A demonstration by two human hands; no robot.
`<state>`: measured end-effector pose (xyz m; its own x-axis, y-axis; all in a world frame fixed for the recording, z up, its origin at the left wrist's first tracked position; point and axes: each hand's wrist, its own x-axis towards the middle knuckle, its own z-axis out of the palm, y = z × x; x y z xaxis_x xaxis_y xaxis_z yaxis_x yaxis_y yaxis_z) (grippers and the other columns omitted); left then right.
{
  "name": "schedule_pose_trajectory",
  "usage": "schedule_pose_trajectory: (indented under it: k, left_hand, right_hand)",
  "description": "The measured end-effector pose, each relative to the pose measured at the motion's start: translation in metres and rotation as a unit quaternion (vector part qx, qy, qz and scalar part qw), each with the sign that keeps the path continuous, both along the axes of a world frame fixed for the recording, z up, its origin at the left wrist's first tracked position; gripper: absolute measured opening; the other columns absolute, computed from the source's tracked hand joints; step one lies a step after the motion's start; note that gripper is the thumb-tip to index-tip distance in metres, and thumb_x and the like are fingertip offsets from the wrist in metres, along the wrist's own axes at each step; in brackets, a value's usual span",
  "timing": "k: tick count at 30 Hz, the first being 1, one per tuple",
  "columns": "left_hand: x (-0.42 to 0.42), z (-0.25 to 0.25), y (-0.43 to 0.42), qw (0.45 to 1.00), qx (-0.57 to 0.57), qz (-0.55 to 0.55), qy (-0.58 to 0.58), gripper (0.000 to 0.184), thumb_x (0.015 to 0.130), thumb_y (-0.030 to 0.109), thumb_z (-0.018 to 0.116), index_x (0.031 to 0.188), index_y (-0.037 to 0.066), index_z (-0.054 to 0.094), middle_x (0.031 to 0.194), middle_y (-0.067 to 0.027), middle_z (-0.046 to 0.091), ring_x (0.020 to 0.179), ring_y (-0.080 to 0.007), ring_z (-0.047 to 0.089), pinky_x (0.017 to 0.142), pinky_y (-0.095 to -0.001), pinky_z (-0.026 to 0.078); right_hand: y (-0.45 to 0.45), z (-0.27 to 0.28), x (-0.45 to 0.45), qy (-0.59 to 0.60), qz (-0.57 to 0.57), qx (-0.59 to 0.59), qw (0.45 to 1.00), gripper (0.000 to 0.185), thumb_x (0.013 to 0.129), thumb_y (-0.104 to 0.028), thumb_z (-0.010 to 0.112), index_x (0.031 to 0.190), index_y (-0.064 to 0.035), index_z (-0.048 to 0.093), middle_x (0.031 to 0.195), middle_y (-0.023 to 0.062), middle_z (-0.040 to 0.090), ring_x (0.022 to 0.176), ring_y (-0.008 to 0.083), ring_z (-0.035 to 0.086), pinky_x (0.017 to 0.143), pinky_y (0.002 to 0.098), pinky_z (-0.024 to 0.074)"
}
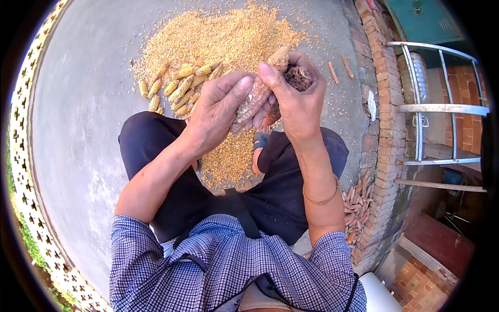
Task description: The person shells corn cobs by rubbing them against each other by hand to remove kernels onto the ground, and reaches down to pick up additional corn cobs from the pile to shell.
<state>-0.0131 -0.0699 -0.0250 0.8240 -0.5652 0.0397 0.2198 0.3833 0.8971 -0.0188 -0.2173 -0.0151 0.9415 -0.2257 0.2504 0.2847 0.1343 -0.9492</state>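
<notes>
Left grip: the left grip (221,106) is closed around the near, lower part of a pale cob (251,106), thumb pointing up and toward the right.
Right grip: the right grip (299,101) is closed too, its thumb pressed along the upper part of the pale cob, while the curled fingers hold a dark cob (298,78) with its broken-looking end showing.
Pale cob: it is held at a slant between the hands, above the floor (86,104), its lower end toward the near left (it looks bare of kernels on the side in view).
Reddish cob: a piece of reddish cob (271,115) shows just under the hands; what holds it is hard to tell.
Kernels: a wide spread of loose kernels (208,41) lies on the far floor, with more between the feet.
Ears: a pile of yellow ears (182,89) rests on the left, by the near edge of the far kernels.
Bare cobs: a heap of bare cobs (357,208) lies near right, beside the brick edging (387,119); two loose cobs (333,72) lie farther off.
Person: dark trousers (161,161), checked shirt (228,265), and a thin bracelet (319,202) on the right forearm.
Right side: a pale metal frame (442,108) stands beyond the bricks.
</notes>
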Motion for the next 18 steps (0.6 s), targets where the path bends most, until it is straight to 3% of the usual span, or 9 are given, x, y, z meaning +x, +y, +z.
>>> schedule_pose_trajectory:
  k: [2, 5, 11, 14, 17, 18]
  left_hand:
    - [0.001, 0.004, 0.002, 1.000, -0.001, 0.002, 0.015, 0.034, 0.104, 0.027, 0.043, 0.109, -0.004, 0.055, 0.084, -0.0115, 0.061, 0.061, -0.0141, 0.057, 0.051, -0.0237, 0.046]
    - [-0.002, 0.009, -0.002, 0.992, -0.057, -0.004, 0.108, 0.032, 0.104, 0.023, 0.041, 0.110, -0.005, 0.055, 0.085, -0.0124, 0.061, 0.061, -0.0148, 0.057, 0.051, -0.0242, 0.047]
    - [0.004, 0.021, -0.003, 0.979, -0.068, -0.005, 0.192, 0.032, 0.104, 0.019, 0.037, 0.115, -0.006, 0.054, 0.087, -0.0142, 0.062, 0.062, -0.0172, 0.060, 0.050, -0.0246, 0.049]
    - [0.007, 0.012, 0.000, 0.978, -0.081, -0.045, 0.187, 0.034, 0.104, 0.020, 0.038, 0.116, -0.007, 0.053, 0.086, -0.0138, 0.062, 0.064, -0.0176, 0.061, 0.052, -0.0253, 0.050]
    - [0.008, 0.013, -0.001, 0.973, -0.069, -0.035, 0.217, 0.032, 0.103, 0.019, 0.040, 0.114, -0.007, 0.054, 0.088, -0.0135, 0.062, 0.067, -0.0172, 0.061, 0.054, -0.0251, 0.050]
    - [0.007, 0.014, -0.003, 0.970, -0.063, -0.028, 0.233, 0.031, 0.103, 0.019, 0.041, 0.113, -0.007, 0.055, 0.089, -0.0134, 0.062, 0.068, -0.0171, 0.062, 0.055, -0.0249, 0.050]
  right_hand:
    - [0.002, -0.009, 0.007, -0.073, -0.022, -0.037, 0.996, 0.026, 0.083, -0.020, 0.078, 0.086, -0.0009, 0.060, 0.060, 0.0012, 0.058, 0.040, 0.0039, 0.049, 0.030, 0.0194, 0.0328]
    - [-0.004, 0.010, -0.005, 0.077, 0.034, 0.002, 0.996, 0.024, 0.084, -0.019, 0.076, 0.087, -0.0011, 0.060, 0.064, 0.0007, 0.059, 0.047, 0.0044, 0.053, 0.037, 0.0194, 0.0370]
    - [-0.017, 0.015, -0.006, 0.109, 0.117, 0.126, 0.979, 0.029, 0.087, -0.016, 0.071, 0.109, 0.0022, 0.063, 0.076, 0.0016, 0.062, 0.062, 0.0051, 0.052, 0.055, 0.0205, 0.0424]
    - [-0.019, 0.019, -0.008, 0.091, 0.128, 0.159, 0.975, 0.032, 0.088, -0.011, 0.069, 0.116, 0.0023, 0.062, 0.079, 0.0028, 0.063, 0.063, 0.0056, 0.051, 0.057, 0.0206, 0.0424]
    - [-0.027, 0.024, -0.014, 0.089, 0.117, 0.178, 0.973, 0.032, 0.091, -0.015, 0.064, 0.118, 0.0006, 0.060, 0.102, 0.0132, 0.068, 0.072, 0.0089, 0.053, 0.061, 0.0221, 0.0428]
    - [-0.032, 0.027, -0.017, 0.089, 0.095, 0.176, 0.976, 0.031, 0.091, -0.015, 0.064, 0.118, 0.0008, 0.060, 0.103, 0.0134, 0.068, 0.072, 0.0094, 0.054, 0.062, 0.0221, 0.0429]
